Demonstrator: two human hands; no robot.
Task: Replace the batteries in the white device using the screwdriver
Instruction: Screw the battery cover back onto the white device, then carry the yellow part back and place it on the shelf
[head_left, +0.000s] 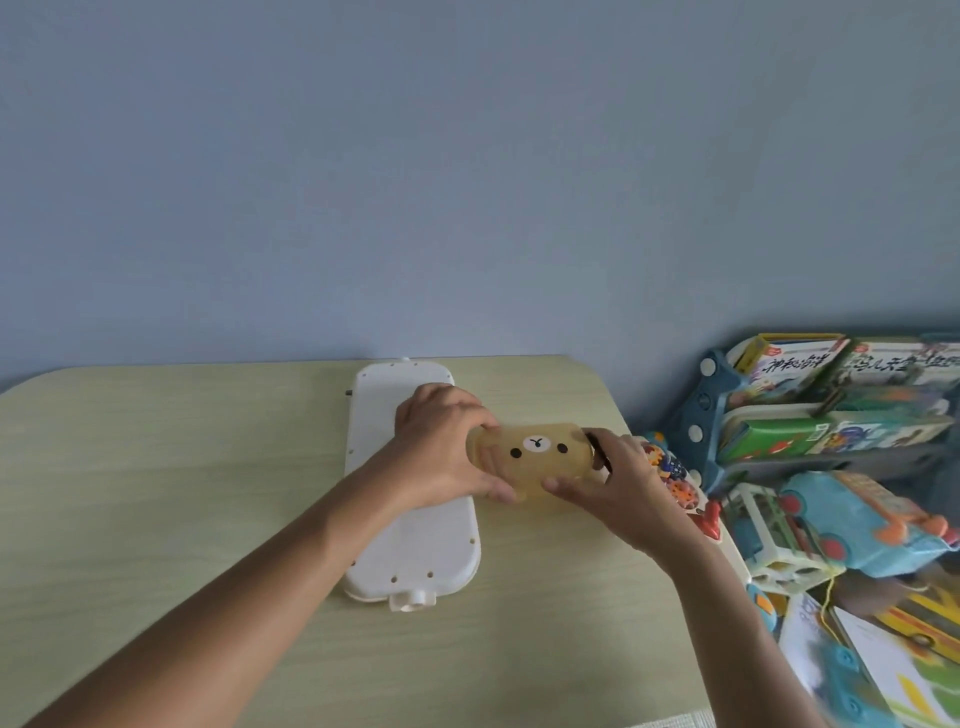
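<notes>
A long white device (415, 551) lies face down on the pale wooden table (156, 467), several screw holes showing along its edge. Above its right side both hands hold a translucent yellowish bear-face container (530, 454) tipped on its side. My left hand (441, 447) grips its left end. My right hand (623, 488) grips the right end, where a dark lid or opening (597, 449) shows. No screwdriver or batteries can be seen; the container's contents are hidden.
A grey-blue wall rises behind the table. Right of the table stand a blue bookshelf (717, 415) with picture books, a colourful toy (675, 478) at the table's edge, a teal toy vehicle (857, 525) and loose books (852, 665) on the floor.
</notes>
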